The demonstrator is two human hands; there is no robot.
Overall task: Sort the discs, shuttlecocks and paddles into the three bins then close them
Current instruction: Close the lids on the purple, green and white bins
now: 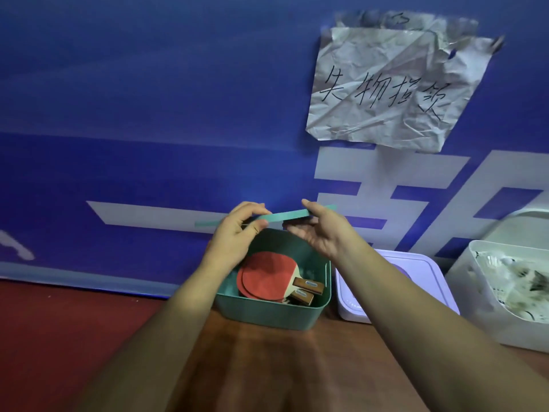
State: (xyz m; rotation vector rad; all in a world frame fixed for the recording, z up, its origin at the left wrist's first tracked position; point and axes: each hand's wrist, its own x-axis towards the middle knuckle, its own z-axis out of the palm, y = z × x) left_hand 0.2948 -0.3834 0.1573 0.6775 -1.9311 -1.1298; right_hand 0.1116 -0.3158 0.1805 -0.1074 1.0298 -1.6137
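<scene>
1. The lid (pixel 282 216) is a thin, flat, teal-green piece seen nearly edge-on, tilted slightly up toward the right. Its ends look smeared by blur.
2. It is held in the air above the back of the green bin (pixel 267 315), not touching the rim.
3. The left hand (pixel 237 230) pinches the lid's left end between curled fingers and thumb.
4. The right hand (pixel 320 230) grips the right end, with fingers laid over the top and the palm underneath.
5. The green bin is a deep, rounded-corner tub in the same teal colour, standing open on a brown wooden table (pixel 267 367).
6. Inside it lie two paddles (pixel 264 275), stacked with red rubber faces up and wooden handles pointing right.
7. Just to the right stands a purple bin (pixel 350 310) with its lid on.
8. Further right, a white bin (pixel 475 278) stands open, holding white shuttlecocks (pixel 511 281); a white lid (pixel 523 221) leans behind it.
9. Behind everything hangs a blue banner (pixel 148 114) with a crumpled, handwritten sheet of paper (pixel 386 84) stuck to it.
</scene>
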